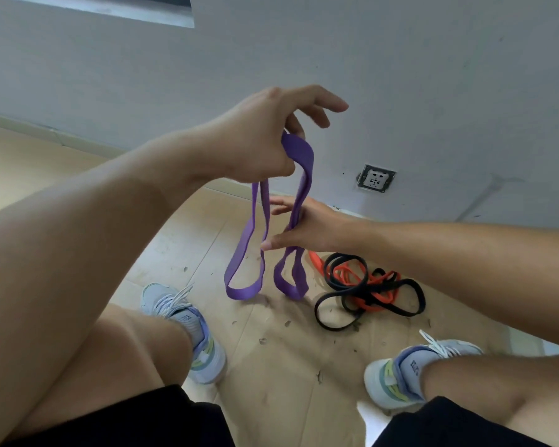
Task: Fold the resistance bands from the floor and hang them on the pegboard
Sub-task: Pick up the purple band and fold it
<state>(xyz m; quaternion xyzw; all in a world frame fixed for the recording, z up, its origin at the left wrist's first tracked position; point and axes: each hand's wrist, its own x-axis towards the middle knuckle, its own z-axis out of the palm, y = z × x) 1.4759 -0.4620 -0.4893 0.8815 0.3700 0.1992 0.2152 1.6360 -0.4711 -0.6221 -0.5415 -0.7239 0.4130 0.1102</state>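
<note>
Fingers (291, 124) of the left hand (259, 137) are partly curled, pinching the top fold of a flat purple rubber resistance band (259, 240) between thumb and forefinger; the remaining fingers are spread loose. Below, at 5 o'clock from it, the right hand (307, 227) is open with fingers extended, lying against the band's right hanging strands without a closed grip. Two purple loops dangle above the light wooden floor (288, 366). Black band (368, 295) and orange band (346, 279) lie tangled at 3 o'clock of the loops, near a white wall socket (376, 178).
</note>
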